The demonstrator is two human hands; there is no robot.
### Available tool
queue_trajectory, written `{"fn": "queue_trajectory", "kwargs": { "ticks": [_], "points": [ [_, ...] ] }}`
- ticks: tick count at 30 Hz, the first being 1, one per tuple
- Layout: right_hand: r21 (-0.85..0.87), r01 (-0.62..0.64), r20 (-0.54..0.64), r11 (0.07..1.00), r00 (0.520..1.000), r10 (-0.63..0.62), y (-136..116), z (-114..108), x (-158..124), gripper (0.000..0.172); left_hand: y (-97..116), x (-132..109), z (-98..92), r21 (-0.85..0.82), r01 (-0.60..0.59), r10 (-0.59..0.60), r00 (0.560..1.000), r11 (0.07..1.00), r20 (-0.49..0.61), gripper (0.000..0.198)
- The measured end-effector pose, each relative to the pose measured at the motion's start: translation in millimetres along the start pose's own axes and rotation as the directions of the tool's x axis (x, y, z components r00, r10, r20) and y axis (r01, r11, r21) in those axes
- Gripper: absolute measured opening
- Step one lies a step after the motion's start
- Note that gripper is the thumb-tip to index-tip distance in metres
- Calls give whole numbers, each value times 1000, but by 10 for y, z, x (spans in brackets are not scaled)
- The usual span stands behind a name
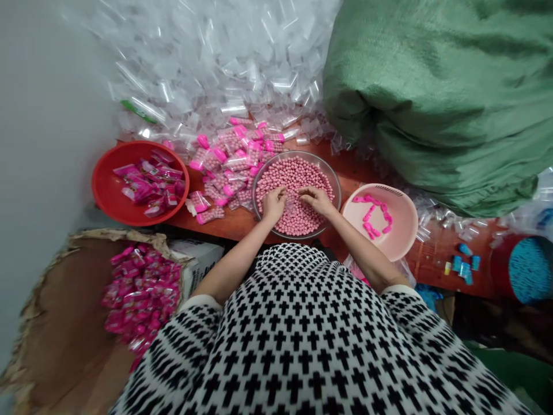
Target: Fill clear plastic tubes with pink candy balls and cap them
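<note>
- Your black-and-white patterned top [294,328] fills the foreground, nearest the camera.
- Both forearms reach forward over a round basin [337,190] on the reddish counter [237,222]; it holds pink beads [298,223].
- Your left hand [275,203] and right hand [317,199] are over the beads, a small gap between them, fingers bent inward. Something clear [294,204] shows between them; cannot tell whether either is closed on it.
- Just beside the basin, on your left: bead-filled clear containers with bright pink caps [237,161], heaped.
- Farther left: red basin [98,187] with pink packets [147,181].
- On your right, near the basin: pale pink tub [400,245], bright pink pieces [384,218] inside.
- Beyond: heaped clear containers [216,52]; green sack [432,104] to their right.
- Far right: small blue items [464,270] beside a container of blue pieces [531,268].
- Lower left: open carton [64,305], pink packets inside.
</note>
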State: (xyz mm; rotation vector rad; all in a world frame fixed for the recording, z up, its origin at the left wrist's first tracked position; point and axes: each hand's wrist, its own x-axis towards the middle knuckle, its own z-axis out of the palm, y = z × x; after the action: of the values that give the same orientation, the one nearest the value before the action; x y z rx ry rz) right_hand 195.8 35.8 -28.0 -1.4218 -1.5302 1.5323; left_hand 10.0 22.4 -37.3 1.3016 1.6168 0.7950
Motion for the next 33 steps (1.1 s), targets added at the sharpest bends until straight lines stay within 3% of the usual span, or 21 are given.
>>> {"fn": "queue_trajectory", "kwargs": {
  "ticks": [5, 9, 13, 18, 22, 26, 29, 33],
  "points": [
    [19, 61, 49, 998, 997, -61, -110, 4, 41, 46, -21, -5, -28, -261, 4, 7, 999, 965, 42, 44],
    [77, 115, 66, 990, 991, -120, -284, 98, 55, 39, 94, -8, -83, -469, 15, 18, 998, 883, 66, 49],
    [200, 107, -6, 974, 994, -108, -447, 55, -5, 40, 266, -73, -148, -602, 146, -43, 982, 785, 182, 56],
    [142, 129, -10, 981, 992, -129, -621, -129, -138, 43, 431, -170, -126, -640, 267, -55, 942, 720, 331, 50],
    [-21, 250, 17, 968, 968, -250, -727, -278, -210, 36, 481, -167, -35, -675, 290, -56, 936, 678, 346, 53],
    [-139, 375, 65, 917, 927, -369, -762, -358, -283, 32, 516, -164, -4, -672, 212, 5, 952, 710, 306, 56],
    [-109, 300, -64, 948, 949, -308, -686, -366, -463, 37, 558, -190, -68, -631, 136, 69, 955, 764, 290, 53],
    [-66, 138, -227, 988, 962, -150, -407, -457, -880, 34, 586, -211, -161, -551, 84, 51, 973, 830, 224, 51]
  ]
}}
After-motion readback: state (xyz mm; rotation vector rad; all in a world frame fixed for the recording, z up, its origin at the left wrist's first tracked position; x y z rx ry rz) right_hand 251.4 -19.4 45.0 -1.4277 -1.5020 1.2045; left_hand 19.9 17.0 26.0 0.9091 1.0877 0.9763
